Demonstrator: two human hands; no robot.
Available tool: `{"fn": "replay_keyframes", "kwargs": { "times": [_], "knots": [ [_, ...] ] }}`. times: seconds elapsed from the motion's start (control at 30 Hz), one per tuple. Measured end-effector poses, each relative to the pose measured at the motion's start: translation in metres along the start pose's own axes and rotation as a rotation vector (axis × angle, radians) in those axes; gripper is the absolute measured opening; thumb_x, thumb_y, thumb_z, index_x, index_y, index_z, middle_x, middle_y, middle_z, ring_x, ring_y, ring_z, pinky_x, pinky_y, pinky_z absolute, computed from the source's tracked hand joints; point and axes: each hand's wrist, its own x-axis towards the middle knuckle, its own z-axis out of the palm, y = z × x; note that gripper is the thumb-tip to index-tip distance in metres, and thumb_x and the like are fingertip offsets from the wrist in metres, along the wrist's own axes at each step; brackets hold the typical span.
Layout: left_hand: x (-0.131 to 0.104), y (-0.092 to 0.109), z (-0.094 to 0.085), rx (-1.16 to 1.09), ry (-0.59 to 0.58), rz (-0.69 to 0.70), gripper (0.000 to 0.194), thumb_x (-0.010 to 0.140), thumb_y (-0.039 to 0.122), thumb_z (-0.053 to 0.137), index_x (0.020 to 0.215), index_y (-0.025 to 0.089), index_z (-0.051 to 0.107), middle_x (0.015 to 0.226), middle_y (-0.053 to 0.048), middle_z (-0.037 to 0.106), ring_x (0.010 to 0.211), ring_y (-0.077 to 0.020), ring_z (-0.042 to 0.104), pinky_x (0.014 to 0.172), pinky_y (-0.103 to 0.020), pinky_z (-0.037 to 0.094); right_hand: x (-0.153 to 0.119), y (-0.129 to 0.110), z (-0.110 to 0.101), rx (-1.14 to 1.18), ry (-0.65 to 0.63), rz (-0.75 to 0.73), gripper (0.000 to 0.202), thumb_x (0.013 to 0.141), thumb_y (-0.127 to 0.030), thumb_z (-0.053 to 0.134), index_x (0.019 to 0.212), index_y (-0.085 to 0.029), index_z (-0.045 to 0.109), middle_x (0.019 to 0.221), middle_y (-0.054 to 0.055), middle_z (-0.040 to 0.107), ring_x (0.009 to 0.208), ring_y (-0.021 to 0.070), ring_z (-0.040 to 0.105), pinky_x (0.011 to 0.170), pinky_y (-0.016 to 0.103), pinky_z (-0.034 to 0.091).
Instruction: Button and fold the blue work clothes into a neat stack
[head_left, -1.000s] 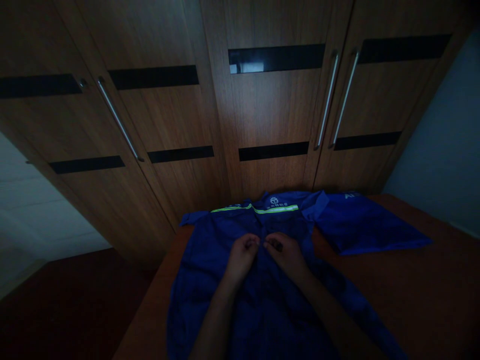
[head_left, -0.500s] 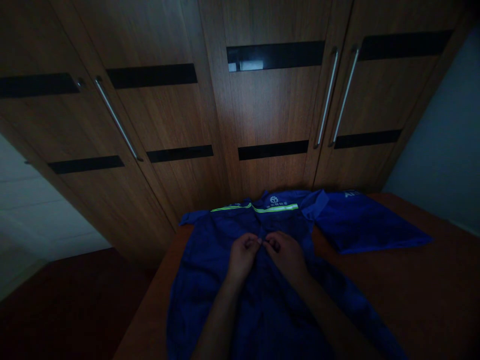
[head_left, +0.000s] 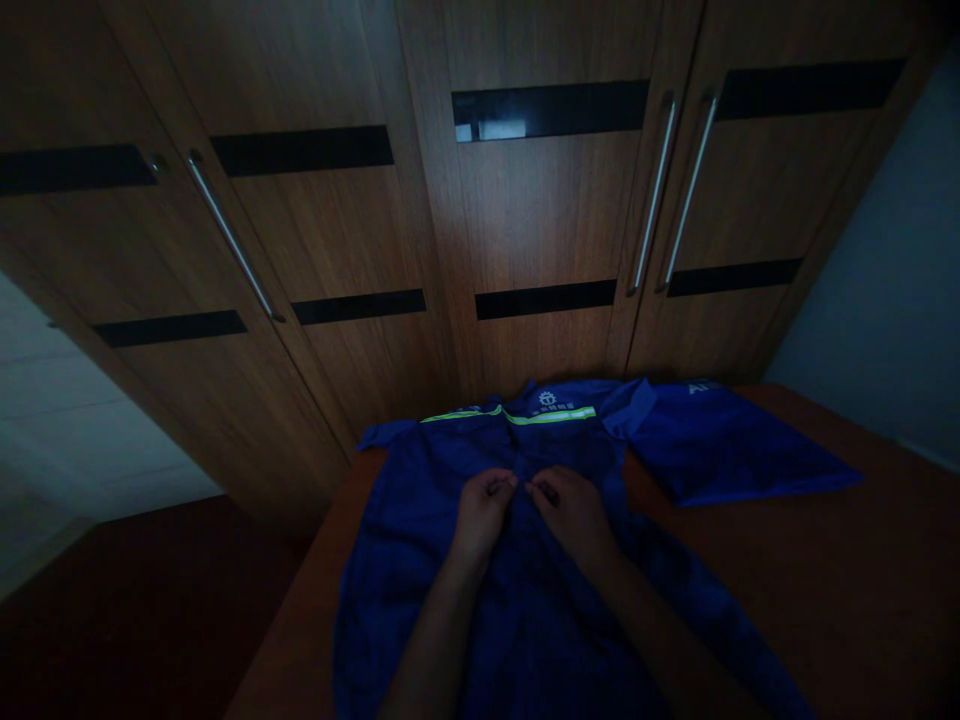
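Note:
A blue work jacket (head_left: 442,560) lies spread out, with a yellow-green and silver reflective stripe (head_left: 555,415) across its chest and a white gear-shaped logo above the stripe. Over the middle of its front, my left hand (head_left: 482,508) is closed in a pinch, thumb against finger. Just to the right, my right hand (head_left: 571,512) pinches in the same way, its fingertips facing the left ones with a small gap between. Both seem to grip the front edges of the jacket, though dim light hides the exact spot.
The jacket rests on a reddish-brown surface (head_left: 757,600). Right of it lies a flat blue packet (head_left: 735,450) with white lettering. Behind stands a wooden wardrobe (head_left: 540,220) with long metal handles and dark strips. Dark floor (head_left: 172,610) shows at the lower left.
My fingertips have drawn slightly apart, the left hand shifting a little to the left. The jacket and packet lie as before.

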Motion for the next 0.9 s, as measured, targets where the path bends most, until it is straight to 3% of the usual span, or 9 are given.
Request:
{"fn": "replay_keyframes", "kwargs": {
  "times": [0.23, 0.43, 0.9],
  "knots": [
    [0.000, 0.001, -0.001, 0.005, -0.017, 0.012, 0.020, 0.068, 0.034, 0.066, 0.074, 0.014, 0.067, 0.061, 0.002, 0.060, 0.054, -0.0100, 0.049, 0.052, -0.020, 0.034, 0.002, 0.002, -0.004, 0.059, -0.013, -0.058, 0.013, 0.083, -0.022, 0.053, 0.072, -0.020, 0.059, 0.070, 0.000, 0.056, 0.070, 0.0152, 0.053, 0.066, 0.026, 0.038],
    [0.002, 0.001, -0.001, 0.039, -0.043, 0.034, 0.017, 0.068, 0.031, 0.066, 0.071, 0.014, 0.067, 0.064, 0.000, 0.062, 0.058, -0.0117, 0.051, 0.055, -0.021, 0.035, 0.002, 0.003, -0.001, 0.111, 0.062, -0.046, 0.011, 0.085, -0.022, 0.050, 0.081, -0.019, 0.060, 0.078, 0.002, 0.059, 0.077, 0.0168, 0.055, 0.071, 0.028, 0.040],
    [0.000, -0.001, 0.004, -0.019, -0.025, 0.009, 0.016, 0.065, 0.027, 0.068, 0.075, 0.015, 0.064, 0.056, 0.004, 0.057, 0.050, -0.0081, 0.047, 0.050, -0.018, 0.032, 0.002, 0.013, 0.008, 0.215, -0.011, 0.000, 0.017, 0.083, -0.020, 0.048, 0.093, -0.020, 0.061, 0.087, 0.004, 0.066, 0.080, 0.0165, 0.061, 0.074, 0.028, 0.046]
  ]
}}
